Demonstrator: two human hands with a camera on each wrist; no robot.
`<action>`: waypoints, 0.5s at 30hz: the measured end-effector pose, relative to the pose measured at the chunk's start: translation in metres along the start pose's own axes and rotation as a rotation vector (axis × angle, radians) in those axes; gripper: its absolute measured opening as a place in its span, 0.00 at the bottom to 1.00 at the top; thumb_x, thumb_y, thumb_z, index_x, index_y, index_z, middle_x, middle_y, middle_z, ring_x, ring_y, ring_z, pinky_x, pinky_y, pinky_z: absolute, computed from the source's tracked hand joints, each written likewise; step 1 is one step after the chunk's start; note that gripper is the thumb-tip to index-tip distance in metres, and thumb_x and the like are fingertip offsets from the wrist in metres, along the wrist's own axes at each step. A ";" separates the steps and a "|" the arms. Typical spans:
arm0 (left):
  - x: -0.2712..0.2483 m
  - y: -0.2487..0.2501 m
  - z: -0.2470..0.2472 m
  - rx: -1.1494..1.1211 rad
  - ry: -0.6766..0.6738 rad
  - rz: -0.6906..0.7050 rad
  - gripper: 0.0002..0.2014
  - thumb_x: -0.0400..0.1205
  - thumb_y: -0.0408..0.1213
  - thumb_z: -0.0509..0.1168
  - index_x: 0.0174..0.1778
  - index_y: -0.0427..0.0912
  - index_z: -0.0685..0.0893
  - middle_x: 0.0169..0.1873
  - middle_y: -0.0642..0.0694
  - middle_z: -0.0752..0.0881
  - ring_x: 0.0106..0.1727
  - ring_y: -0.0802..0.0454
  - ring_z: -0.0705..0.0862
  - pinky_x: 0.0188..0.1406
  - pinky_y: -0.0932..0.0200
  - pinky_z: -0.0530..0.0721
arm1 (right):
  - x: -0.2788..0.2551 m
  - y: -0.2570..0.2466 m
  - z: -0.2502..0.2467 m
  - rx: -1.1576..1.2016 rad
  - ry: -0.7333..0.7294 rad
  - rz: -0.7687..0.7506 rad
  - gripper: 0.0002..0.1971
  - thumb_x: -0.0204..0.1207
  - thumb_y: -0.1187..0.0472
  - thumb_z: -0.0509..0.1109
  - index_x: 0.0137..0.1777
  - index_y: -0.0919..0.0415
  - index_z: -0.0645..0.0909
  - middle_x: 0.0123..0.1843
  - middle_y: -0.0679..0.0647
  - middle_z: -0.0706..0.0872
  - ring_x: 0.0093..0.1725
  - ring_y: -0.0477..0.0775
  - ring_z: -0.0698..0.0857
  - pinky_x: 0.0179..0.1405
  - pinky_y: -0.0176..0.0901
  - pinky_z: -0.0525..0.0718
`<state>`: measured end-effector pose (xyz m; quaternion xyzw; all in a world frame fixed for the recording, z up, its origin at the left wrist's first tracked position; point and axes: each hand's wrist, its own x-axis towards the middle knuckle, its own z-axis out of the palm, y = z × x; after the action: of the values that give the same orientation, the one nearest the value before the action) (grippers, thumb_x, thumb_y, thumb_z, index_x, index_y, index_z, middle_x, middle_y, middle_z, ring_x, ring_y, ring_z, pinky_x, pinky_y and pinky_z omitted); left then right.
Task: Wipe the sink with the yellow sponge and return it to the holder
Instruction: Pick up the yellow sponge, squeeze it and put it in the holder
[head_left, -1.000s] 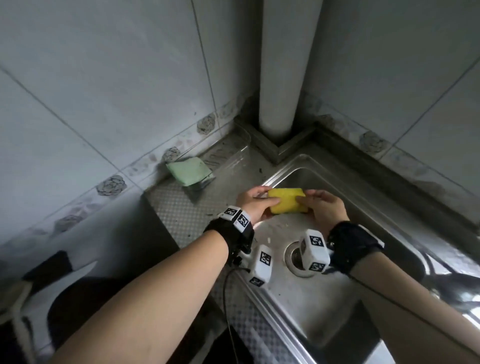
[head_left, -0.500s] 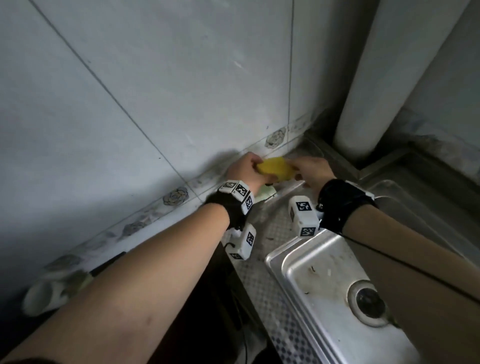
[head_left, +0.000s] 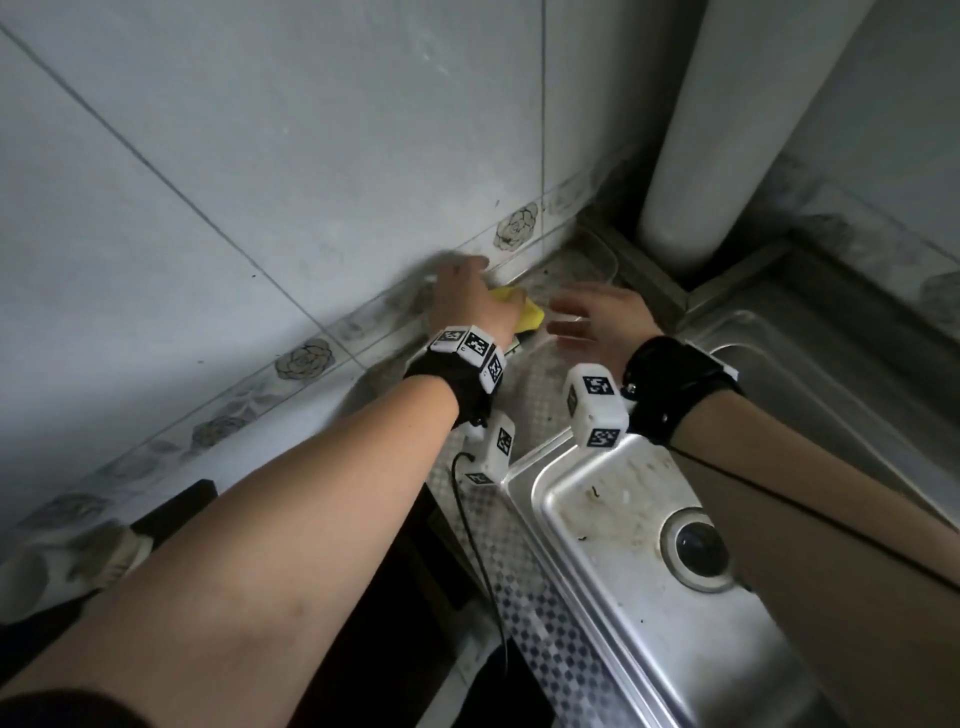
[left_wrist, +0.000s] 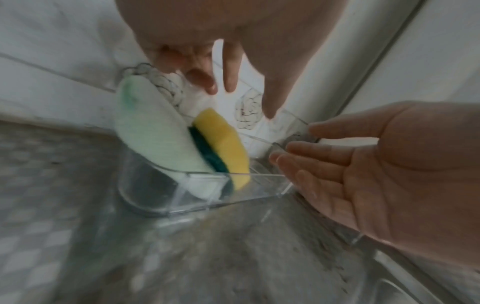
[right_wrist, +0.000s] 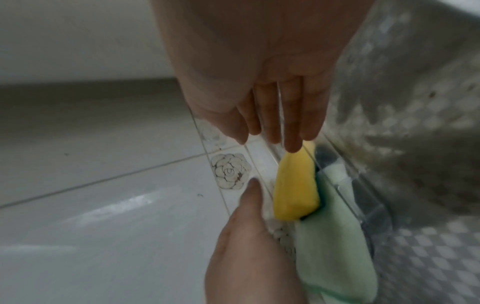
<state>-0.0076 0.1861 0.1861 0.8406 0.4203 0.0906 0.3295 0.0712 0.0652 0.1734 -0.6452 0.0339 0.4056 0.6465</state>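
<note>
No readable text, brand, or number was visible on any surface. The only signs were black-and-white square code patterns on the white marker cubes (head_left: 595, 412) worn at both wrists; they carried no letters. The wall tiles (head_left: 517, 228) showed a printed rose ornament, without any words.

Both hands now let go of the yellow sponge (left_wrist: 221, 144), which stands in the clear holder (left_wrist: 207, 197) beside the pale green cloth (left_wrist: 153, 133), the left hand (head_left: 467, 301) and right hand (head_left: 602, 322) drawing apart with fingers spread.
</note>
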 end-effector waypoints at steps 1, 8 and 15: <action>-0.006 0.008 0.005 -0.064 0.036 0.049 0.24 0.73 0.47 0.69 0.65 0.47 0.78 0.64 0.43 0.81 0.62 0.45 0.82 0.63 0.49 0.83 | -0.008 0.001 -0.012 0.020 0.008 -0.007 0.04 0.78 0.62 0.67 0.51 0.57 0.80 0.45 0.57 0.87 0.38 0.55 0.86 0.38 0.45 0.84; -0.094 0.066 0.111 -0.297 -0.345 0.121 0.11 0.80 0.35 0.66 0.57 0.43 0.87 0.52 0.44 0.91 0.52 0.47 0.88 0.51 0.64 0.81 | -0.063 0.051 -0.145 0.016 0.299 0.084 0.09 0.79 0.59 0.64 0.54 0.60 0.83 0.44 0.58 0.89 0.34 0.53 0.86 0.30 0.37 0.84; -0.182 0.046 0.242 -0.219 -0.853 -0.115 0.16 0.81 0.27 0.58 0.63 0.34 0.84 0.61 0.33 0.87 0.63 0.35 0.85 0.61 0.46 0.83 | -0.124 0.136 -0.257 0.077 0.616 0.242 0.16 0.80 0.63 0.61 0.66 0.64 0.79 0.51 0.58 0.85 0.40 0.52 0.83 0.35 0.42 0.81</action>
<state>0.0116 -0.0887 0.0523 0.7382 0.2807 -0.2388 0.5650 0.0340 -0.2376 0.0912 -0.7040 0.3197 0.2637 0.5768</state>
